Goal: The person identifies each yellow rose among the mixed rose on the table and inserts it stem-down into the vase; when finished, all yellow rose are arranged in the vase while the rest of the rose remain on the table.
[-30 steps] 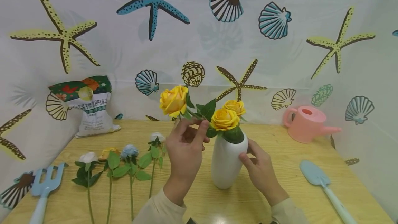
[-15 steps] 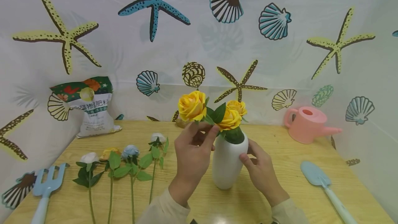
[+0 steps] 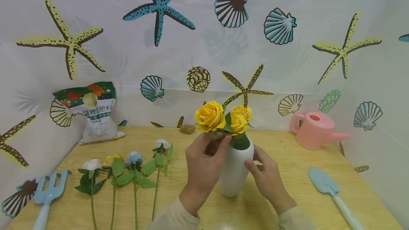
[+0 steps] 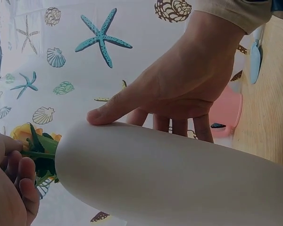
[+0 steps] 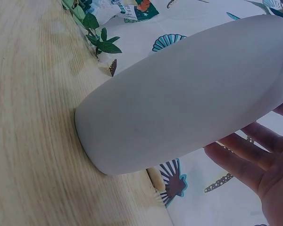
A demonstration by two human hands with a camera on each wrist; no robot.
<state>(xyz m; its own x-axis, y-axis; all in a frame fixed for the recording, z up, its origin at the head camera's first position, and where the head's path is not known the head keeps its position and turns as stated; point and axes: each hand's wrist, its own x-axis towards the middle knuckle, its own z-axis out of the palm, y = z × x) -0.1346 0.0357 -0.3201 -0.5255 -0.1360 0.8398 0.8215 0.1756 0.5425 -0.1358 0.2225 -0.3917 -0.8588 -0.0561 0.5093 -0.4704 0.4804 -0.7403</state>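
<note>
A white vase (image 3: 234, 173) stands upright on the wooden table (image 3: 287, 201). Two yellow roses (image 3: 240, 118) sit in its mouth. My left hand (image 3: 217, 142) pinches the stem of a third yellow rose (image 3: 210, 116) at the vase's rim, its head beside the other two. In the left wrist view, my left hand's fingers (image 4: 19, 183) curl on the green stem (image 4: 37, 154). My right hand (image 3: 265, 173) holds the vase's right side, thumb in front and fingers behind. The right hand (image 4: 179, 84) rests its thumb on the vase (image 4: 179, 174). The right wrist view shows the vase (image 5: 188, 89) and my right hand's fingers (image 5: 254, 160).
Several loose flowers (image 3: 127, 166) lie on the table to the left, beside a blue hand rake (image 3: 48, 194). A fertiliser bag (image 3: 92, 113) leans at the back left. A pink watering can (image 3: 314, 129) and a blue trowel (image 3: 329, 187) are on the right.
My left hand has carried the yellow rose right and down, until its head sits beside the two in the vase. The right hand has stayed on the vase.
</note>
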